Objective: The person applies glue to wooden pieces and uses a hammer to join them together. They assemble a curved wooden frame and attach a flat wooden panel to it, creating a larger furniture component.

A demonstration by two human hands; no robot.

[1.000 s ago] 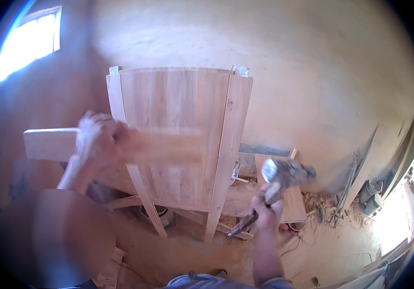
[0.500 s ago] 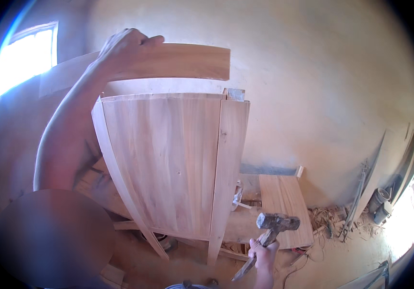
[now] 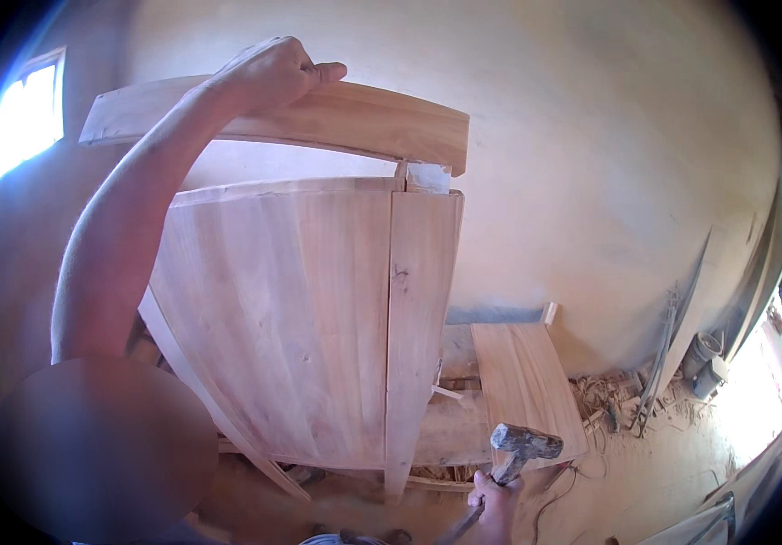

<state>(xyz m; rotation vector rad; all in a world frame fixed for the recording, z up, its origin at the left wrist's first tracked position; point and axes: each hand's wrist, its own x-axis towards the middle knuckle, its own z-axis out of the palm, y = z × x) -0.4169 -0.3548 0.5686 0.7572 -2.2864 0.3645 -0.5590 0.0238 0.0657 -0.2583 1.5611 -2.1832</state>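
My left hand (image 3: 273,74) grips the top edge of a wooden board (image 3: 382,118), thumb over the near side. The board lies crosswise above an upright wooden panel (image 3: 291,318), and its right end is at the pale tenon (image 3: 428,178) on top of the frame's right post (image 3: 423,300). Whether board and tenon touch I cannot tell. Toward the left, a gap separates board and panel. Low on the right, my right hand (image 3: 494,500) is closed round the handle of a hammer (image 3: 527,442), its worn metal head uppermost. A round blur hides my left upper arm.
Behind the panel stands a low bench with a flat board (image 3: 527,386) on it. Wood shavings (image 3: 604,404) lie along the wall. Buckets (image 3: 707,363) and leaning planks (image 3: 682,327) are at the right. A cable (image 3: 559,504) trails on the floor.
The board in my left hand has moved right and its right end has dropped to the tenon. The hammer is slightly lower. My view has shifted nearer the panel.
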